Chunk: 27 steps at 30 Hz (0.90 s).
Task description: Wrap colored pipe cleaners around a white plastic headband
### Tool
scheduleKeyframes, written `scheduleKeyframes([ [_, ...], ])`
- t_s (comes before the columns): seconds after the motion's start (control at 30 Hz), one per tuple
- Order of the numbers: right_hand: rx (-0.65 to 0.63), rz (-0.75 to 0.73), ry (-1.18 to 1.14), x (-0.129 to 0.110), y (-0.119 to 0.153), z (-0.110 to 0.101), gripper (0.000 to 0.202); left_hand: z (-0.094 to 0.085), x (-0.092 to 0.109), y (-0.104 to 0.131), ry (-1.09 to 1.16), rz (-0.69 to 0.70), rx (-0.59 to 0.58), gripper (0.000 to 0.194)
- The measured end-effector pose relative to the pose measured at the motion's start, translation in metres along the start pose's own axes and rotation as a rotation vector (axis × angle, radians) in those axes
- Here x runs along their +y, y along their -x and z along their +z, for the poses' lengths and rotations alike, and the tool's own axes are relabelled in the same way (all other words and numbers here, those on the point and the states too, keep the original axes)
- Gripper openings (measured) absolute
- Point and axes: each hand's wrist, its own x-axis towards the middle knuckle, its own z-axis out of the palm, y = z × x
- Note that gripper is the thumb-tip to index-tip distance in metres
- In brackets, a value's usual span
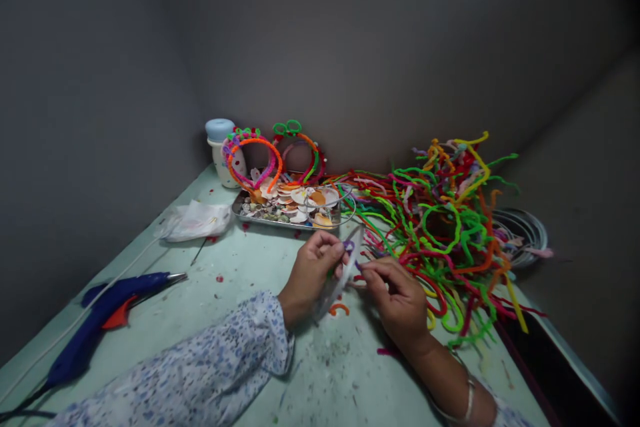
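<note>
My left hand (319,268) is closed on a pale greyish headband (331,295), held tilted above the middle of the table and partly blurred. A purple pipe cleaner (349,247) is at the headband near my left thumb. On the other side, my right hand (397,297) pinches an end of this purple pipe cleaner between thumb and finger. Part of the headband is hidden behind my left fingers. Below, on the table top, lies a short curved orange piece of pipe cleaner (340,309).
A tray (260,219) of shells stands at the back, with finished-looking colourful headbands (250,141) over it. Beside it are a blue-lidded bottle (220,150) and a plastic packet (200,221). A blue glue gun (95,320) lies left; tangled pipe cleaners (440,227) are heaped right.
</note>
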Motion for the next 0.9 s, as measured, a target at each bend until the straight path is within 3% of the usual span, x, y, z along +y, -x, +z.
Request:
scheduleKeyframes([
  [0.17,-0.058,0.013,-0.030,0.000,-0.002,0.001,0.013,0.006,0.002,0.010,-0.156,0.044,-0.046,0.020],
  [0.43,0.000,-0.068,0.016,0.001,0.001,-0.001,0.011,0.007,-0.002,0.018,-0.346,0.100,-0.073,0.016],
  [0.9,0.020,-0.119,-0.039,0.006,0.003,-0.001,0.016,0.005,-0.002,0.017,-0.485,0.182,-0.113,0.012],
])
